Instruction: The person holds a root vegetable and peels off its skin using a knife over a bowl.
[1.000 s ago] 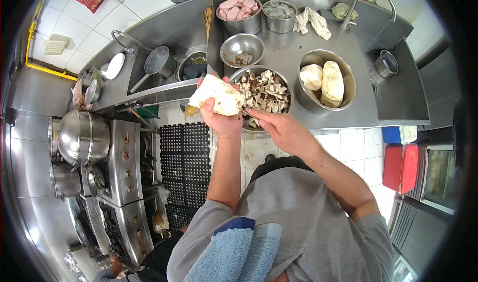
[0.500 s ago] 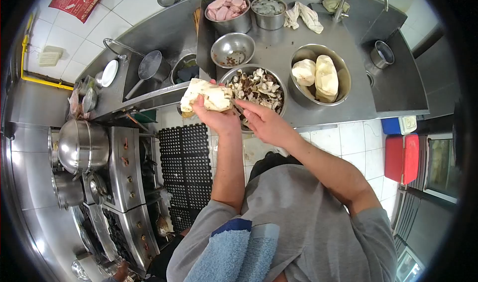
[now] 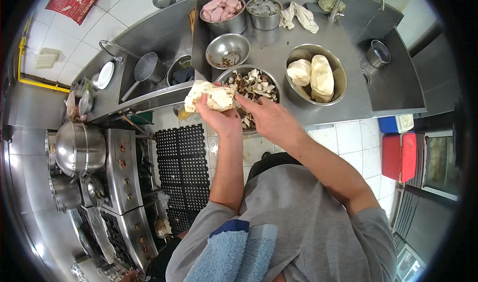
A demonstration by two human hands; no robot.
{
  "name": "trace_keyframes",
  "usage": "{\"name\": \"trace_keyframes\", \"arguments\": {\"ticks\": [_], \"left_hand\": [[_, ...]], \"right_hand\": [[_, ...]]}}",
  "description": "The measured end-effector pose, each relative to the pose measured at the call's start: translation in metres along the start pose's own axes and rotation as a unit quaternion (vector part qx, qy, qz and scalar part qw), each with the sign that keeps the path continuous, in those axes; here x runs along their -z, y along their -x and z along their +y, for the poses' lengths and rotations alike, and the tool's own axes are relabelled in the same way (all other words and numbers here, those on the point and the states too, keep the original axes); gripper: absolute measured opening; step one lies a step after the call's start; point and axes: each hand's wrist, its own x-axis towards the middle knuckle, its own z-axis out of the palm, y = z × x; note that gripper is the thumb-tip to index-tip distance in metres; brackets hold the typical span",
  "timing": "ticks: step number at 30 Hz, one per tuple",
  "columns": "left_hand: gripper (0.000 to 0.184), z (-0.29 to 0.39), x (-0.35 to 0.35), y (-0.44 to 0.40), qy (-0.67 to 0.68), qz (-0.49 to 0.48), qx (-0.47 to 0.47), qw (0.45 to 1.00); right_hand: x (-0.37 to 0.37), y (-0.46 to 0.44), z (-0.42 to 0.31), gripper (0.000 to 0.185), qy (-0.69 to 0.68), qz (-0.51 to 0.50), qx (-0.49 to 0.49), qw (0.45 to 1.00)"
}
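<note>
My left hand [image 3: 220, 118] grips a thick, pale, peeled root vegetable [image 3: 203, 95] with small brown specks, palm up beneath it. My right hand [image 3: 269, 116] is closed beside the root's right end, its index finger reaching to the cut face; whatever it holds is hidden by the fingers. Under both hands stands a steel bowl [image 3: 277, 77] heaped with brown-and-white peelings [image 3: 256, 85]. To the right, a deep steel pot [image 3: 342, 85] contains two large peeled pieces [image 3: 322, 80].
Behind the peelings stands a shallow steel bowl [image 3: 228, 50] with brown scraps. Pots of pink meat [image 3: 219, 10] and greyish pieces [image 3: 264, 5] line the back, near a white cloth [image 3: 300, 18]. Sinks flank the counter. A stove [image 3: 122, 172] is at left; someone's hand shows bottom left.
My right hand has turned and shifted slightly right, its index finger now straighter against the root. The root stays in my left hand. The whole view has shifted a little.
</note>
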Motion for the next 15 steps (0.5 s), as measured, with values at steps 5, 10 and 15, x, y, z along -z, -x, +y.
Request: {"name": "trace_keyframes", "arguments": {"ticks": [5, 10, 15], "left_hand": [[0.043, -0.006, 0.013, -0.007, 0.024, -0.007, 0.016, 1.000], [0.045, -0.009, 0.025, -0.019, 0.071, -0.028, 0.059, 0.995], [0.043, -0.007, 0.030, -0.018, 0.070, -0.017, 0.061, 0.996]], "right_hand": [[-0.034, -0.007, 0.027, 0.047, -0.339, -0.020, -0.035, 0.940], [-0.002, -0.003, 0.018, 0.045, -0.635, -0.145, -0.252, 0.716], [-0.010, -0.006, 0.043, 0.046, -0.389, -0.078, -0.139, 0.907]]}}
